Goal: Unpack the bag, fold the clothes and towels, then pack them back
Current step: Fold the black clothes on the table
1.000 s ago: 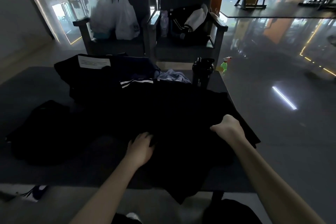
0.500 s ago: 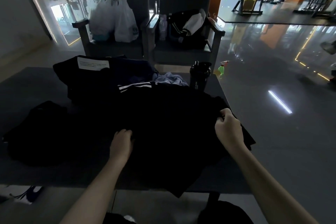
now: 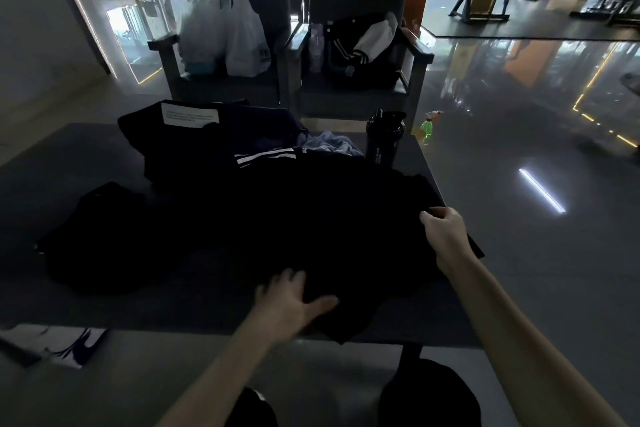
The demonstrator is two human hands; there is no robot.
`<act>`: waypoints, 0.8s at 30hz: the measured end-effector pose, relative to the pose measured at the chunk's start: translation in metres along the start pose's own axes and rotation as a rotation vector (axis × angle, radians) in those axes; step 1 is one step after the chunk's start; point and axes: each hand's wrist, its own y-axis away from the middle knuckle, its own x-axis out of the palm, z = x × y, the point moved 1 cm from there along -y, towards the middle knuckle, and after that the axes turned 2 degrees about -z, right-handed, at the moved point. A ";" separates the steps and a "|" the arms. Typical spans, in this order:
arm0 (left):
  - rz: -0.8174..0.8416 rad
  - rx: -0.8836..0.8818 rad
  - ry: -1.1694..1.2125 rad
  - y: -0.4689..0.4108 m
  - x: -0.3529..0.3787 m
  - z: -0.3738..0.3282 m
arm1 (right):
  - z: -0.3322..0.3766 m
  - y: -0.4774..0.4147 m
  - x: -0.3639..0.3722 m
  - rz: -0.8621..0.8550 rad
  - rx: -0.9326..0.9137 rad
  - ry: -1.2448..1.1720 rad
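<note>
A single wide-angle head-worn view looks forward and down across the dark grey flat table (image 3: 69, 163), close above the left hand (image 3: 291, 302) and right hand (image 3: 446, 239), facing two dark armchairs (image 3: 356, 0).

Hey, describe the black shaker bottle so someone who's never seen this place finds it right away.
Start at the dark table strewn with black clothes. At its far right corner, just right of a crumpled pale blue cloth, stands the shaker bottle. It is the only upright hard thing there, all black with a lid, unlike the green bottle on the floor beyond.
</note>
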 end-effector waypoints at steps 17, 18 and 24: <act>-0.778 -0.008 0.274 0.012 -0.025 0.005 | -0.015 0.011 -0.013 0.062 -0.038 0.104; -0.810 -0.016 0.368 0.012 -0.036 0.007 | -0.017 0.012 -0.012 0.063 -0.051 0.121; -0.915 0.057 0.582 0.018 -0.087 0.017 | -0.018 0.011 -0.018 0.023 -0.140 0.206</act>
